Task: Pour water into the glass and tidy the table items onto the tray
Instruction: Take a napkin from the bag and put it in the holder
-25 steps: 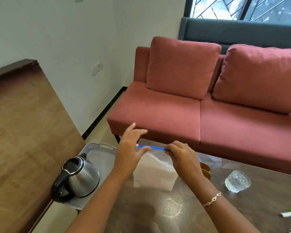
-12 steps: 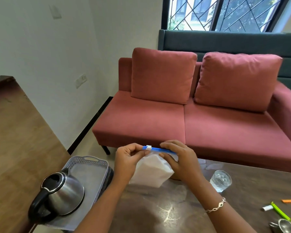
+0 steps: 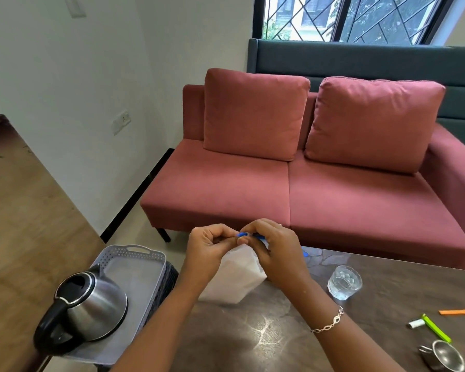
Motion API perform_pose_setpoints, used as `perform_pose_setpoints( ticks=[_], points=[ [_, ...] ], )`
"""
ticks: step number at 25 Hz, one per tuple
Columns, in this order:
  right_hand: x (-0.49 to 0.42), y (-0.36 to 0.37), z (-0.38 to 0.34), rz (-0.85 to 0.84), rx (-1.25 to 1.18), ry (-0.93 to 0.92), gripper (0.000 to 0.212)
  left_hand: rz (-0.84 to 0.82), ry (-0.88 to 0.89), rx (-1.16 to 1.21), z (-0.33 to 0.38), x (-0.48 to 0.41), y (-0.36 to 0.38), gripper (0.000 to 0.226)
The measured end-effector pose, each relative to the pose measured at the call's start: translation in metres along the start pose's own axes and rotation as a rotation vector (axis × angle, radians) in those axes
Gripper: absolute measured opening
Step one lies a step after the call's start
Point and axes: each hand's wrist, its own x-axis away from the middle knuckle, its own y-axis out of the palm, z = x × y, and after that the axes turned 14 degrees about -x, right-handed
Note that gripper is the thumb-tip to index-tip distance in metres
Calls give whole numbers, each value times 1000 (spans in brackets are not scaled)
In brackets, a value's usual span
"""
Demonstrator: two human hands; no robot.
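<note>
Compared with half a second earlier, the left hand (image 3: 208, 247) and right hand (image 3: 275, 251) have been brought together. The blue zip strip (image 3: 243, 234) of the clear plastic bag of white contents (image 3: 236, 277) is pinched by the curled fingers of both, and only a short piece is seen. The bag is rested on the dark marbled table (image 3: 253, 331). To its left, the steel kettle with black handle (image 3: 91, 304) is stood on the grey perforated plastic tray (image 3: 134, 255). To its right, the clear faceted glass (image 3: 344, 281) is set upright on the table.

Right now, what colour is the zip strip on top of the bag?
The zip strip is blue, atop the white bag; head view shows it best.
</note>
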Motion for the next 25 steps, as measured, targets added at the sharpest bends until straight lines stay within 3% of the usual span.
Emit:
perform_pose_setpoints(
  ticks=[4,11,15,18,20,22,25],
  points=[
    [7,-10,10,47,29,15,22,44,-12,14,6,-5,-4,23],
    [28,-55,45,113,161,158,6,187,-35,163,5,-25,-27,28],
    [27,-62,40,96,265,196,7,118,-38,190,5,-28,-21,12],
    [16,-57,25,-3,270,105,24,6,-14,164,6,-30,-19,12],
    [8,-45,14,22,283,55,15,-39,-2,173,8,-32,-14,10],
    [4,-38,11,122,293,80,5,47,-24,127,9,-34,-7,14],
    [8,-33,15,216,312,168,9,370,-179,-5,9,-26,9,17]
  ],
)
